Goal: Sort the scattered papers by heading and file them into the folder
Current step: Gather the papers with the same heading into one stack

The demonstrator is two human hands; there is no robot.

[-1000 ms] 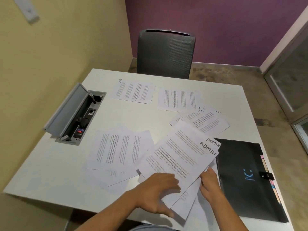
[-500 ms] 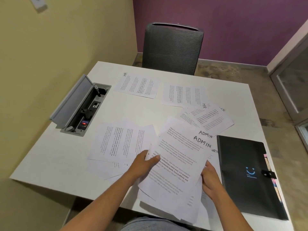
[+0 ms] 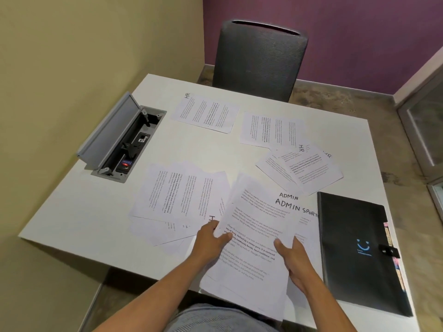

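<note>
Head cam, bottom centre of the frame: both hands are on the ADMIN sheets [image 3: 254, 236], a small stack hanging partly off the near edge of the white table [image 3: 72, 212]. Left hand [image 3: 211, 240] pinches the stack's left edge, thumb on top. Right hand [image 3: 293, 257] grips the right edge, fingers curled underneath, thumb on the print. So both are closed on paper.

Just right of that, lower right, the black folder [image 3: 359, 248] lies flat and shut, with coloured tabs poking out its right side. A sheet headed SPORT [image 3: 309, 213] peeks out between the stack and the folder.

Left of centre there's a fanned pile of papers [image 3: 182, 200]. Further up on the right, overlapping HR sheets [image 3: 309, 168]; above them one more page [image 3: 271, 130], and a single HR page [image 3: 206, 113] upper centre. An open cable box [image 3: 122, 142] sits at the left, and a dark chair [image 3: 259, 58] at the far side.
</note>
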